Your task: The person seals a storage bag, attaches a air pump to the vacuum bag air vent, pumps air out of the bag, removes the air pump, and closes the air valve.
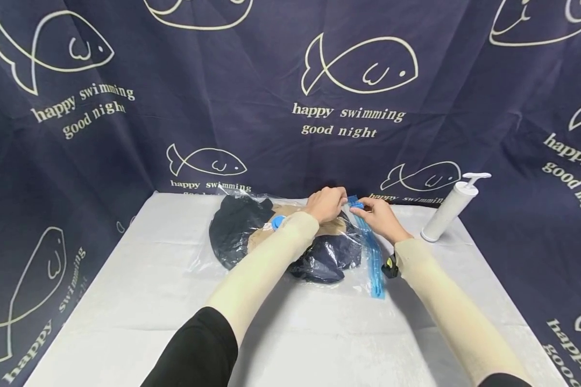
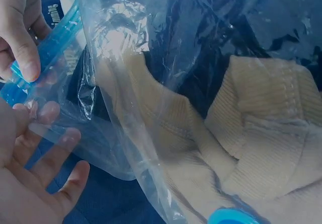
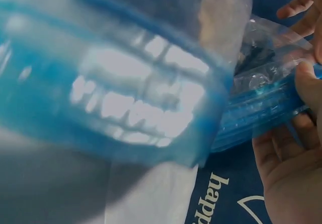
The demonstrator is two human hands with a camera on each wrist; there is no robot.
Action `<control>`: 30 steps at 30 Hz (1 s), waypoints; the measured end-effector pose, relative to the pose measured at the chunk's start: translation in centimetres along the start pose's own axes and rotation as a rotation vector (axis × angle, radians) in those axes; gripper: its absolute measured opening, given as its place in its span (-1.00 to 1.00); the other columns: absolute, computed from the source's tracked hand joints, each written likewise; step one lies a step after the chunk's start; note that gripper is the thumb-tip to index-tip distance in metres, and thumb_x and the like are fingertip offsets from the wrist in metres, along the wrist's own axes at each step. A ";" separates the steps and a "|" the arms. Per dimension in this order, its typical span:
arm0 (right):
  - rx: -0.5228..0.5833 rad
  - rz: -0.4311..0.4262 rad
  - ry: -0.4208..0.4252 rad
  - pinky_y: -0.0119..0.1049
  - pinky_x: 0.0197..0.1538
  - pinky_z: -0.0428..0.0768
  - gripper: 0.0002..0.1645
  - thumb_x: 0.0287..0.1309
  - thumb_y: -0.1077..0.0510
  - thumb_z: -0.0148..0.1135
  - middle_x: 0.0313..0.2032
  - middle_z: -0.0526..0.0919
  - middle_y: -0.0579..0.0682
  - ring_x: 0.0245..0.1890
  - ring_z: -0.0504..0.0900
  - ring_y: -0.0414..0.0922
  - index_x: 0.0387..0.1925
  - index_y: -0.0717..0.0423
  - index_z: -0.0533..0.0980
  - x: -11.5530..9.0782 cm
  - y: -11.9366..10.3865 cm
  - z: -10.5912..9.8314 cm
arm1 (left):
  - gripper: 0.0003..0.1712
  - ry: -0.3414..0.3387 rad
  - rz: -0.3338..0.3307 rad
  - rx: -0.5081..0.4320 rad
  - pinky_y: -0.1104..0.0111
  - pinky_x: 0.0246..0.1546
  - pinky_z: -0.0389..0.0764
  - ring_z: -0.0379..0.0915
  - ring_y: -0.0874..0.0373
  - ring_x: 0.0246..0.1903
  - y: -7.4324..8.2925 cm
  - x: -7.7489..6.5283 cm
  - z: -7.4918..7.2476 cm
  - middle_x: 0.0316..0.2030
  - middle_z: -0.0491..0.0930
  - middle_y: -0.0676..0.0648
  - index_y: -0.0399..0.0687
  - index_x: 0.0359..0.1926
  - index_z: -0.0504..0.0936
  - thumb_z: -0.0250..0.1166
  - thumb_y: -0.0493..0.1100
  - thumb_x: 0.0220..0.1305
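A clear plastic storage bag (image 1: 348, 282) lies on the table with folded clothes inside: a black piece (image 1: 234, 231), a tan ribbed garment (image 2: 271, 93) and a dark navy piece (image 1: 329, 255). On its top face sits a round blue valve cap (image 1: 278, 222). A blue zip strip (image 1: 374, 258) runs along the bag's right side. At the strip's far end my right hand (image 1: 381, 219) pinches a small blue zip slider (image 1: 356, 205) between thumb and fingers. Beside it my left hand (image 1: 326, 204) pinches the bag's far corner, its other fingers spread in the left wrist view.
A white hand pump (image 1: 449, 209) with a T-shaped handle stands on the right of the white table (image 1: 126, 301). Behind the table hangs a dark blue cloth (image 1: 271, 97) printed with fish and lettering. A small black device (image 1: 390, 266) is at my right wrist.
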State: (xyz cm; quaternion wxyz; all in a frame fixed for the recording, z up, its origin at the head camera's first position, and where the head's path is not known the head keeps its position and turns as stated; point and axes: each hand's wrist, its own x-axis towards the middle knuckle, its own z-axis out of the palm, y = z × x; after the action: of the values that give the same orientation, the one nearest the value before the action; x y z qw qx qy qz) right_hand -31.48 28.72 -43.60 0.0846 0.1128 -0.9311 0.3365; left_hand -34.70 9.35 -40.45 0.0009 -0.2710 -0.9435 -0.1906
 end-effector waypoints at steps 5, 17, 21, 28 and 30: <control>-0.029 -0.056 0.048 -0.32 -0.49 0.39 -0.85 0.31 0.14 0.38 -0.52 0.56 0.02 -0.57 0.43 -0.12 -0.35 0.14 0.63 0.1 0.0 0.4 | -0.71 -0.070 0.063 0.068 0.29 -0.23 0.59 0.59 0.19 -0.26 0.0 -0.2 0.0 -0.19 0.66 0.08 0.11 0.09 0.56 -0.02 0.06 0.62; -0.112 -0.133 0.083 -0.33 -0.53 0.10 -0.41 0.18 0.24 0.40 -0.68 0.08 -0.17 -0.66 0.12 -0.17 -0.70 -0.01 0.17 0.3 -0.8 0.7 | -0.81 -0.031 0.042 0.177 0.31 -0.40 0.53 0.59 0.20 -0.36 0.5 -0.6 0.0 -0.29 0.66 0.12 0.21 -0.12 0.63 0.14 0.09 0.54; -0.123 -0.133 0.092 -0.34 -0.54 0.09 -0.41 0.16 0.23 0.42 -0.71 0.08 -0.20 -0.68 0.09 -0.21 -0.71 -0.01 0.18 0.0 -0.6 0.5 | -0.85 -0.016 0.059 0.157 0.31 -0.42 0.53 0.58 0.20 -0.37 0.6 -0.4 -0.2 -0.29 0.68 0.12 0.21 -0.17 0.64 0.18 0.06 0.53; -0.104 -0.091 0.033 -0.34 -0.55 0.16 -0.44 0.23 0.23 0.38 -0.68 0.14 -0.16 -0.69 0.13 -0.22 -0.69 -0.03 0.22 -0.7 0.0 0.2 | -0.84 0.010 0.070 0.126 0.30 -0.39 0.52 0.54 0.19 -0.37 0.2 -0.3 -0.8 -0.32 0.66 0.12 0.21 -0.27 0.60 0.20 0.03 0.52; -0.097 -0.082 0.016 -0.34 -0.54 0.20 -0.49 0.25 0.21 0.38 -0.67 0.18 -0.14 -0.68 0.18 -0.22 -0.66 -0.02 0.26 -0.8 0.1 0.2 | -0.82 -0.007 0.089 0.104 0.31 -0.38 0.51 0.53 0.18 -0.38 -0.1 -0.4 -1.0 -0.35 0.64 0.09 0.17 -0.26 0.59 0.17 0.02 0.54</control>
State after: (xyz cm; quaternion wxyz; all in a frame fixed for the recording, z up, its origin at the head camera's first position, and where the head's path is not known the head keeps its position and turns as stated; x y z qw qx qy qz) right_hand -30.72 28.82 -44.01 0.1113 0.1438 -0.9401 0.2883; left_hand -34.48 8.74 -39.60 0.0200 -0.3130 -0.9392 -0.1400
